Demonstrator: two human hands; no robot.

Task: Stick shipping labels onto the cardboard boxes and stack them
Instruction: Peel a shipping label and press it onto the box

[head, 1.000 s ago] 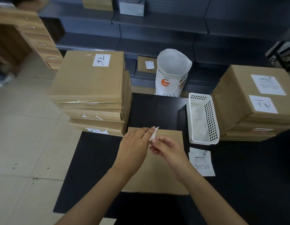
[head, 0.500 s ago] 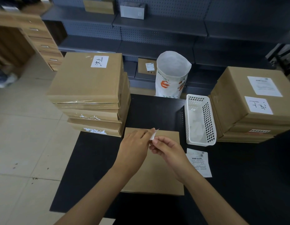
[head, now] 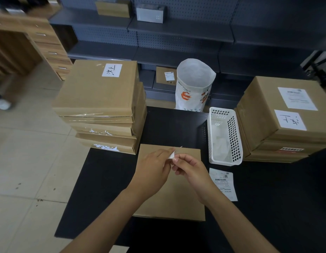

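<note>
On a black table (head: 107, 179) before grey shelving, a small white label (head: 171, 155) is pinched between the left hand (head: 154, 172) and right hand (head: 192, 170) above a flat cardboard box (head: 178, 199). Thin, limp and likely sticky, it is best gripped by its edges.

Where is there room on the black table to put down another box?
Bare black table lies between the left stack and the white basket, and along the near right edge. It is crowded around the flat box, where both hands work, and by the loose label.
</note>
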